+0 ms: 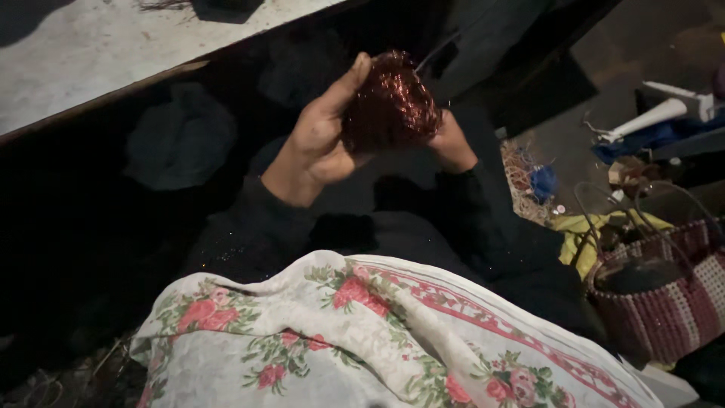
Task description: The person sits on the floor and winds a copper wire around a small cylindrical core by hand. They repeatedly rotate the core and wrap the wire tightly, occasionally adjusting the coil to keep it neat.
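Up in the upper left of the frame runs a pale grey slab (98, 53), its edge slanting down toward the left. Just left of centre, the person's left hand (321, 136) is raised with fingers straight and thumb side toward the camera, the palm pressed flat against a bundle of shiny red tinsel-like strands (391, 106). The bundle sits in the upper middle of the frame, between the two hands and touching both. It looks light, soft and springy, likely to shed or snag, so cupping it around the sides seems the safest hold. The right hand (451, 143) is curled against the bundle's lower right side; how far its fingers close cannot be told, since the strands hide them. Below, a floral cloth (362, 340) covers the lap. At the lower right stands a woven red-and-white basket (664, 302), with a yellow cloth (585, 234) beside it and a white tool (649, 117) above.
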